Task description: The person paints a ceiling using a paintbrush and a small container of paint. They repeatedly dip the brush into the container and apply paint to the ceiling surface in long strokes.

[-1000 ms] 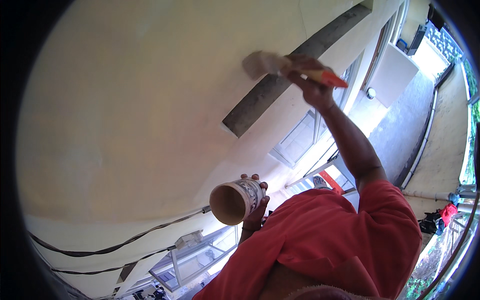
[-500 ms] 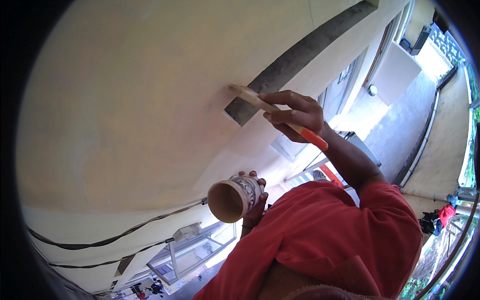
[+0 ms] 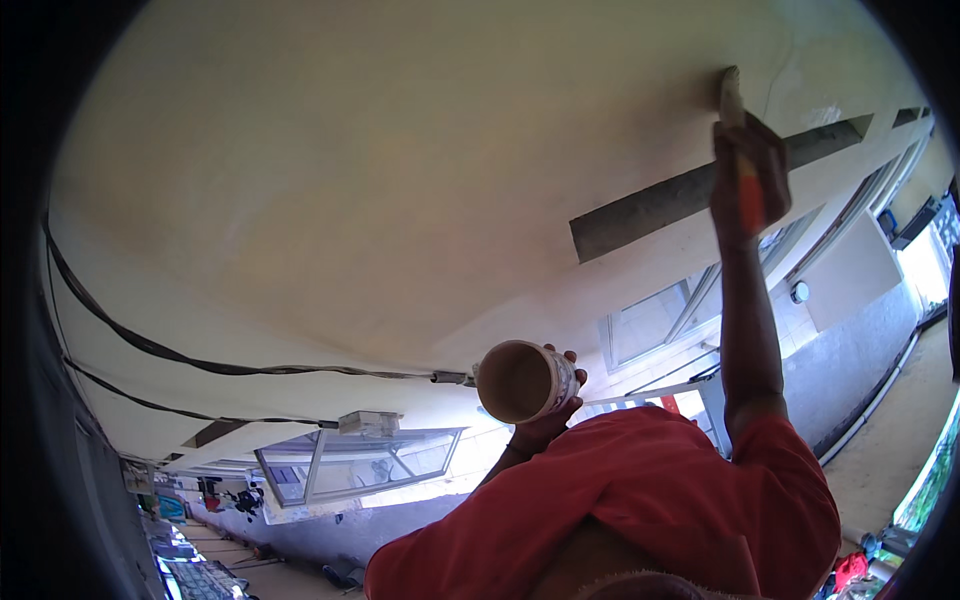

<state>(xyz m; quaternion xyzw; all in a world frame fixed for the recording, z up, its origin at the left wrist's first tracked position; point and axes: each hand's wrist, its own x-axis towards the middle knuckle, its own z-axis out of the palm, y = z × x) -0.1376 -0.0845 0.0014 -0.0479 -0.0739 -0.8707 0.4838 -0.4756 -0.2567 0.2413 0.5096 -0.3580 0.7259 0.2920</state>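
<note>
My right hand (image 3: pixel 752 175) is raised at the end of an outstretched arm, its fingers closed around a paintbrush (image 3: pixel 733 98). The brush has a pale head and an orange handle end. Its bristles meet or nearly meet the cream plastered surface (image 3: pixel 420 180), just beyond a dark grey strip (image 3: pixel 650 205) set into it. Lower down, my left hand (image 3: pixel 543 428) grips a round cup (image 3: pixel 566 385) with a patterned outside. The cup's open mouth faces me, showing a beige inside; I cannot tell how much it holds.
Dark cables (image 3: pixel 240 369) run from the left to a fitting near the cup. Framed windows (image 3: pixel 365 465) stand below, with a clear box-like fixture (image 3: pixel 368 423) above them. A pale panel (image 3: pixel 850 270) and white pipe (image 3: pixel 870 405) are at right.
My right hand has carried the paintbrush up and right, from the strip's near end to its far part. The view has shifted, and the cup now appears farther right and slightly higher.
</note>
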